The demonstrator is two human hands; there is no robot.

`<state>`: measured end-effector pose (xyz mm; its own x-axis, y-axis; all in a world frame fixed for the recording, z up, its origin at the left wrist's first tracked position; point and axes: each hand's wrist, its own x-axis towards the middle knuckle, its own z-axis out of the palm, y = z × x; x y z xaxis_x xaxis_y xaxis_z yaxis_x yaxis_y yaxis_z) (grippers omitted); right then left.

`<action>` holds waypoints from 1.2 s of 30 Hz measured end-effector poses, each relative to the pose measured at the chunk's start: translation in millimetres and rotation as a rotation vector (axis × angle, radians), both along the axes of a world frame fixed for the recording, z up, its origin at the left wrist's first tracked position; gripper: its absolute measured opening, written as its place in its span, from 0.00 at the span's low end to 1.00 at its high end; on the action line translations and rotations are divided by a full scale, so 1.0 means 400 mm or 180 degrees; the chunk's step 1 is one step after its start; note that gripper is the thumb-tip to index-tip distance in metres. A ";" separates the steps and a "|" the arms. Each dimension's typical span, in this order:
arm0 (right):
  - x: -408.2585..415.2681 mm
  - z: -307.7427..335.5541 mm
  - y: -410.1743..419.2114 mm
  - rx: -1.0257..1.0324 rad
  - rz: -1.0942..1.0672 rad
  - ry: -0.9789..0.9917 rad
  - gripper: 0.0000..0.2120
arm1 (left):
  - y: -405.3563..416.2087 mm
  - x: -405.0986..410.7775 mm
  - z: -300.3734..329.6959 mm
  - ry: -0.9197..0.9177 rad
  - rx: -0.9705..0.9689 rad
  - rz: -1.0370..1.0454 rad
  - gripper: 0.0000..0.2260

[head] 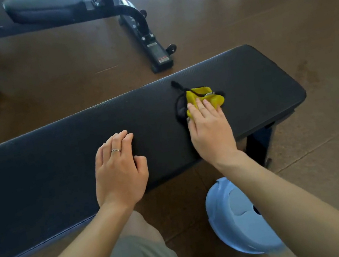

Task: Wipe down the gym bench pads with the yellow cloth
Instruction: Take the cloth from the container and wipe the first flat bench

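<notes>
Bench pad [56, 161] runs diagonally across the view, long, black and textured, and its left end is cut off by the frame edge. Right hand [209, 130] lies flat on the yellow cloth [201, 97], fingers straight and close together, pressing it onto the surface toward the right end; the cloth is scrunched up with a black trim or cord [177, 86] trailing off it, hard to say which. Left hand [118, 171] rests palm down on the pad near its front edge, fingers relaxed and slightly bent, holding nothing, with a ring [115, 150] on 1 finger. Down by the right forearm sits a light blue plastic tub or stool [236, 218] on the brown floor [278, 7]; the arm partly covers it, so I can't tell which it is or what's in it. Past the pad there's another piece of gym gear [139, 27], black frame with a grey pad, top cut off.
</notes>
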<state>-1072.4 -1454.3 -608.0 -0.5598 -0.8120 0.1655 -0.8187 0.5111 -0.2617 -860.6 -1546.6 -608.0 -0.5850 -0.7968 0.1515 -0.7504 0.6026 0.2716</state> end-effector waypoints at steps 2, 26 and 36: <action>0.105 -0.005 -0.002 -0.0147 0.0318 0.0003 0.24 | 0.002 -0.001 0.003 0.0000 0.0026 0.0015 0.22; 0.169 -0.034 0.071 -0.0395 0.1242 0.0017 0.22 | 0.022 -0.017 0.012 -0.0012 -0.0021 0.0253 0.23; -0.004 -0.031 0.047 -0.0242 0.0363 0.0292 0.23 | -0.002 0.013 0.025 -0.0139 0.0335 -0.0228 0.24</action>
<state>-1074.2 -1435.6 -620.3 -0.4444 -0.8526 0.2749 -0.8926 0.3950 -0.2175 -855.3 -1547.4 -597.8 -0.6451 -0.7630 0.0425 -0.7190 0.6249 0.3042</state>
